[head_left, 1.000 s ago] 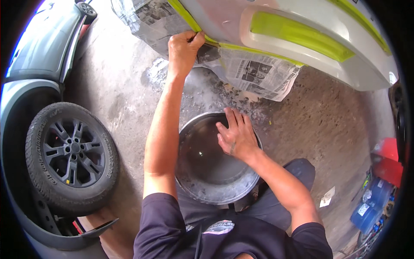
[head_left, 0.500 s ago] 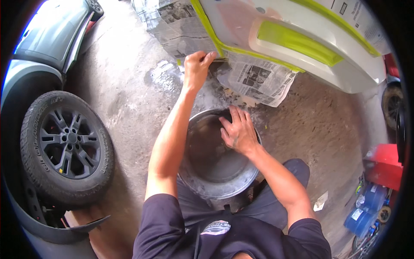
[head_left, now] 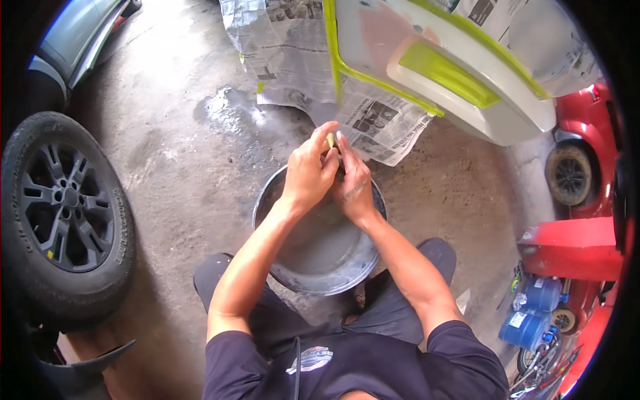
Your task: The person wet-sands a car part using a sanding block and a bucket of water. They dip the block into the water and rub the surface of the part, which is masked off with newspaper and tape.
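Note:
Both my hands have come together over the far rim of a round grey tub [head_left: 327, 277], which holds murky grey water and stands between my knees. My left hand [head_left: 308, 175] is closed, its thumb and fingertips against a small yellowish piece [head_left: 331, 140] too hidden to name. Beside it, my right hand [head_left: 355, 187] has its fingers pressed together against the same spot; a dark bit shows under them. Just beyond the fingertips is a pale car body panel [head_left: 493, 120], edged with lime-green masking tape [head_left: 387, 88] and draped with newspaper [head_left: 393, 123].
At the left stand a wheel with a thick tyre [head_left: 70, 200] and a grey car [head_left: 80, 40]. A wet patch [head_left: 227, 110] marks the concrete floor. To the right are a red car [head_left: 587, 120], a red panel [head_left: 570, 248] and blue water jugs [head_left: 527, 327].
My left hand has drawn back from the newspaper edge to meet my right hand. My right hand has risen from inside the tub. The view has shifted to the right.

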Motion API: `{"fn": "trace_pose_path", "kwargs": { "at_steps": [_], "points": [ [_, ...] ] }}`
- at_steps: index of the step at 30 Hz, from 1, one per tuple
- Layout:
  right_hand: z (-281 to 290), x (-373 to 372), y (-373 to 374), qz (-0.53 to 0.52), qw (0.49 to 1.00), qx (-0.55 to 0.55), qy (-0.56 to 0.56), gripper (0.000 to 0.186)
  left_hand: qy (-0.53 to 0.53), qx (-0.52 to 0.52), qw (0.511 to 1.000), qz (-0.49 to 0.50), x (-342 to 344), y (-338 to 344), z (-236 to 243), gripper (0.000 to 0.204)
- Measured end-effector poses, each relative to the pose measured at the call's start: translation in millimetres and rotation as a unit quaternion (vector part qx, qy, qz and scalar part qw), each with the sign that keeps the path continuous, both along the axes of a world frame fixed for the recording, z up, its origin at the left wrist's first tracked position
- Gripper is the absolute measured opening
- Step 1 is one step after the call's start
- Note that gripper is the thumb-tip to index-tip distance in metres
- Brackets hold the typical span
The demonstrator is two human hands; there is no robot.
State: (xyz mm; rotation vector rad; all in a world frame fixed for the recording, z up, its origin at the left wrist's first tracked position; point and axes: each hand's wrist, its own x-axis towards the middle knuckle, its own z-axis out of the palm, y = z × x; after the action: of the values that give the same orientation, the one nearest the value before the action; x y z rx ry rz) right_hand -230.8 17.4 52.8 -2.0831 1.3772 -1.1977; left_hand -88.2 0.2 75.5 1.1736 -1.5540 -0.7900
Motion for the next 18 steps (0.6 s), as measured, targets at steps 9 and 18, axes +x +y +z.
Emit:
{"fn": "trace_pose_path", "kwargs": {
  "at_steps": [9, 18],
  "points": [
    [119, -53, -81, 0.060, 0.886, -0.330, 0.318, 0.045, -0.068, -0.041, 0.995, 0.068, 52, -24, -24, 0.050],
    [195, -97, -154, 0.090, 0.543, -0.339, 0.763, 0.050, -0.231, 0.071, 0.967, -0.081, 56, -21, -66, 0.043]
  ]
}}
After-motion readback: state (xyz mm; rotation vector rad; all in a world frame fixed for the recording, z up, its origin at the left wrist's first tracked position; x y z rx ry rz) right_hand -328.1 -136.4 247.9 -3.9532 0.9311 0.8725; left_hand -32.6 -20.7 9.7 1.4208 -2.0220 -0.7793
